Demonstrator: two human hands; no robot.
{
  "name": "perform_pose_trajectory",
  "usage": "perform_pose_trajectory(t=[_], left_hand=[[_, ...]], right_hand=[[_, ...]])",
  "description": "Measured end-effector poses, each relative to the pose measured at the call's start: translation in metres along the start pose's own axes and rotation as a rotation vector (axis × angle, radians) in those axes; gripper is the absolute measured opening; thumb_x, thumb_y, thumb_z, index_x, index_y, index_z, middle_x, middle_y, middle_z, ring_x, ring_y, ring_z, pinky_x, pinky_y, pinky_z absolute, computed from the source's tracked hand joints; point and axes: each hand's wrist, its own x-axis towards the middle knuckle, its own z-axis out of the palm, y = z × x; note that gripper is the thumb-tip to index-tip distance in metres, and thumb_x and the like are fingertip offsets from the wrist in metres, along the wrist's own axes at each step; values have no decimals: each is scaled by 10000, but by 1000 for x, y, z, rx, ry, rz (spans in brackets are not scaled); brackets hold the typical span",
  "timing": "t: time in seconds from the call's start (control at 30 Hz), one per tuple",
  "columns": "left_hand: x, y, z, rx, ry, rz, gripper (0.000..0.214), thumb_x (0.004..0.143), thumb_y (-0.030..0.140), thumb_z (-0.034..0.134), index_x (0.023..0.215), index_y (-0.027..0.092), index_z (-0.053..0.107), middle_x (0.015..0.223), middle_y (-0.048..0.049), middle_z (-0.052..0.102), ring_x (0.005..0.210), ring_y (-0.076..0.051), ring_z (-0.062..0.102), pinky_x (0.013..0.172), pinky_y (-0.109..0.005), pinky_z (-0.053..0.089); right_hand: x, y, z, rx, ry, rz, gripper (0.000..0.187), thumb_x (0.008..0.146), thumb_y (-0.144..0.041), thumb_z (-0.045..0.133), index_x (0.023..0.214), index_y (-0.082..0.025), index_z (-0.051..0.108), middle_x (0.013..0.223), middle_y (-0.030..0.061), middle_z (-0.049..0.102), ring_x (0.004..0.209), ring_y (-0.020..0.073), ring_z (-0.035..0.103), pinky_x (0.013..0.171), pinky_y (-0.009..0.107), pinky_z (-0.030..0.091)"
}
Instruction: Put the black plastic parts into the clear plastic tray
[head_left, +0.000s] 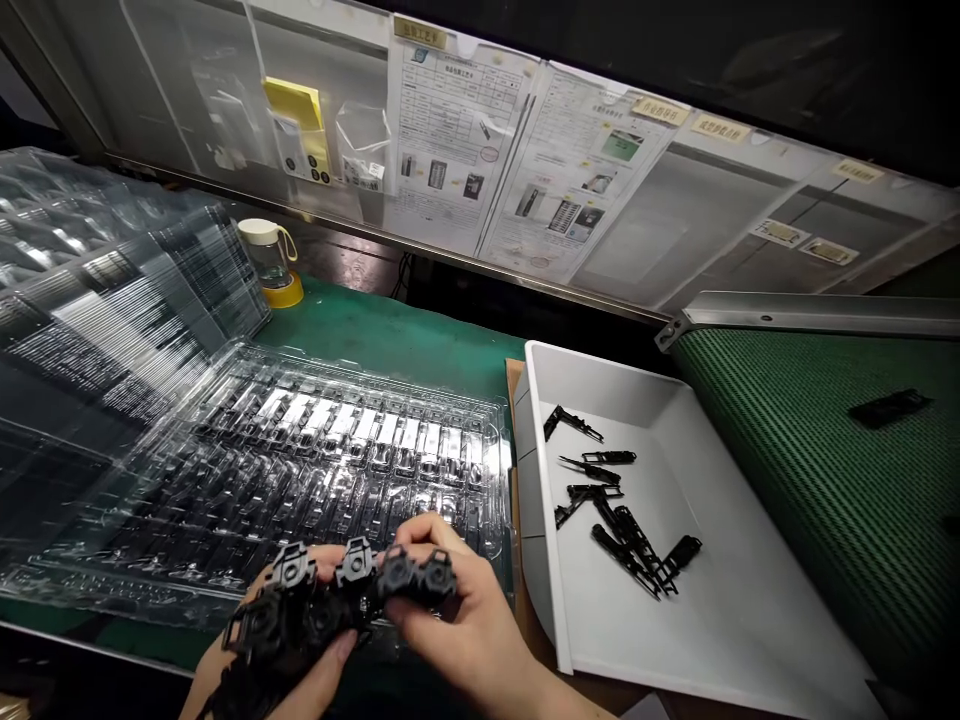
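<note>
My left hand (319, 682) is closed around a bunch of black plastic parts (259, 625), their ends turned up toward me. Close beside it, my right hand (484, 620) pinches a couple of similar black plastic pieces (416, 572) between thumb and fingers. The two groups meet or nearly touch; I cannot tell which. Behind my hands, a clear plastic blister tray (499, 450) with rows of long slots lies on the green table. Dark shapes show through the slots, but glare hides whether they are parts. The lower ends of the held pieces are hidden.
A tall stack of clear trays (142, 310) leans at the left. To the right, a white bin (622, 640) holds several loose black parts (634, 545). Beyond it runs a green conveyor belt (795, 420) carrying a black part (891, 408). A lidded bottle (268, 255) stands at the back.
</note>
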Motion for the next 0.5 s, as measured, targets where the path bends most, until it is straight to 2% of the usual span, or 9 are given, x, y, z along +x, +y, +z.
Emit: perform_pose_trajectory(t=[0.07,0.13,0.3,0.43,0.5], left_hand=[[8,-8,2,3,26,71,386,392,479,679,717,281,610,837,-12,601,834,-296,526,737,-368,477],[14,-10,3,-34,25,146,296,391,465,683,598,272,595,811,-9,601,826,-274,528,720,-329,476],[16,-5,9,-104,23,287,219,397,426,678,487,266,559,689,-18,600,709,-239,536,663,-295,471],[12,-4,12,-120,62,287,197,407,392,662,517,258,569,691,-19,589,675,-234,536,579,-265,474],[8,1,12,-143,53,233,185,432,359,656,570,256,587,713,-20,585,694,-240,532,599,-271,474]], right_hand=[[-1,2,1,15,-31,-53,188,622,-128,584,798,-184,618,834,18,420,751,117,453,657,229,371],[-2,5,0,27,-11,-121,270,602,-145,617,865,-205,622,829,27,439,760,129,465,679,251,381],[-3,8,-1,27,16,-226,269,605,-116,616,854,-215,631,804,42,472,757,144,489,681,277,401],[-2,8,1,41,37,-211,254,601,-140,633,843,-220,637,806,42,471,756,145,491,675,275,405],[0,9,3,60,28,-200,310,562,-150,671,861,-223,634,821,41,467,771,148,492,690,276,406]])
